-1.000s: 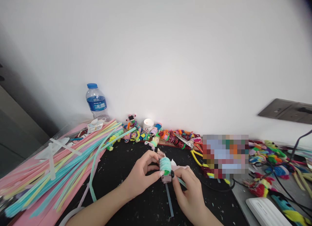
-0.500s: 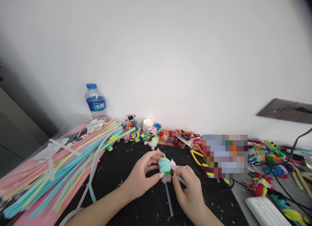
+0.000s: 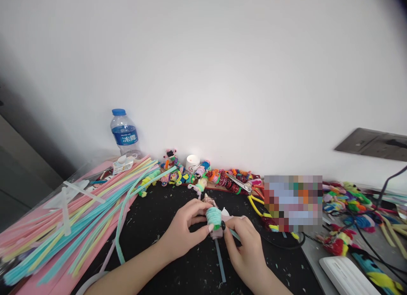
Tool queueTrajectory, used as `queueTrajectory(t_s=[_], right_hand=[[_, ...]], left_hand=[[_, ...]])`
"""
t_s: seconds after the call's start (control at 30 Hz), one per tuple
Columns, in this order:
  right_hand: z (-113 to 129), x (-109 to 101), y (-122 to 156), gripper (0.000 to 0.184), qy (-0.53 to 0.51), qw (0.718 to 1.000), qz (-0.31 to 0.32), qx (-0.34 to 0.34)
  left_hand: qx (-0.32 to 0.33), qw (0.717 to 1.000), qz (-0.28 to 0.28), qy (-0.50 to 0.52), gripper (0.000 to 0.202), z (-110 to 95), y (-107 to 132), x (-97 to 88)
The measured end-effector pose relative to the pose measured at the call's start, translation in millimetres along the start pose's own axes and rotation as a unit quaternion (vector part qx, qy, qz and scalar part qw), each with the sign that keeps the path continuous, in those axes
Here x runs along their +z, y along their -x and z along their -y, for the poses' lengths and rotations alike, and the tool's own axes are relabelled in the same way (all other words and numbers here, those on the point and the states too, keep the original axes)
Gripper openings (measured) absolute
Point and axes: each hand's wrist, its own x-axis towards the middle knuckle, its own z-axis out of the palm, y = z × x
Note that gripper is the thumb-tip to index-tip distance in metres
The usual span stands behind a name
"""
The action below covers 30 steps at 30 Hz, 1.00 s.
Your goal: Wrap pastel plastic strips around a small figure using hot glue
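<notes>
A thick coil of mint-green pipe cleaner (image 3: pixel 213 217), brighter green at its lower end, stands tilted between my hands. My left hand (image 3: pixel 190 224) holds it from the left, thumb low and fingers on its upper side. My right hand (image 3: pixel 246 244) is closed just right of the coil, and a mint-green strand shows between its thumb and index finger. A small black oval (image 3: pixel 223 225) sits at those fingertips; I cannot tell whether it is a nail or a loose piece. Behind the coil, partly hidden, lies a pale pink glue gun (image 3: pixel 217 234) with a translucent glue stick (image 3: pixel 220 263) protruding towards me.
On the left, many pastel pipe cleaners (image 3: pixel 92 218) lie across pink sheets, near a water bottle (image 3: pixel 124 136). Along the wall stand small pipe-cleaner figures, a paper cup (image 3: pixel 192 162) and scissors (image 3: pixel 241 183). At right are cables, a white box (image 3: pixel 345 274) and more coloured pieces.
The coil has tipped slightly in my left hand, its lower green end showing a little more. My right fingertips have shifted a touch to the left. The rest looks the same.
</notes>
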Motion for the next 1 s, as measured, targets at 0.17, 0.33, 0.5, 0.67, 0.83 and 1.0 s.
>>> queueTrajectory(t_s=[0.17, 0.33, 0.5, 0.67, 0.83, 1.0], right_hand=[[0.9, 0.3, -0.2, 0.015, -0.005, 1.000, 0.001, -0.003], [1.5, -0.3, -1.3, 0.015, -0.011, 1.000, 0.001, -0.006], [0.6, 0.6, -0.5, 0.015, -0.023, 1.000, 0.007, -0.003], [0.0, 1.7, 1.5, 0.015, -0.027, 0.999, 0.017, 0.006], [2.3, -1.0, 0.4, 0.016, -0.027, 0.998, 0.045, 0.030], [2.6, -2.4, 0.2, 0.016, -0.032, 0.997, 0.057, 0.050]], left_hand=[[-0.005, 1.000, -0.005, -0.009, 0.027, 0.1, -1.2, 0.0], [-0.016, 1.000, -0.013, -0.012, 0.026, 1.5, -1.4, -0.7], [-0.028, 0.999, -0.020, -0.015, 0.024, 2.9, -1.7, -0.8], [-0.032, 0.999, -0.029, -0.022, 0.025, 5.3, -2.5, -1.0], [-0.039, 0.998, -0.041, -0.014, 0.024, 7.3, -2.8, -1.1], [-0.040, 0.997, -0.060, 0.014, 0.021, 8.8, -4.3, -2.0]])
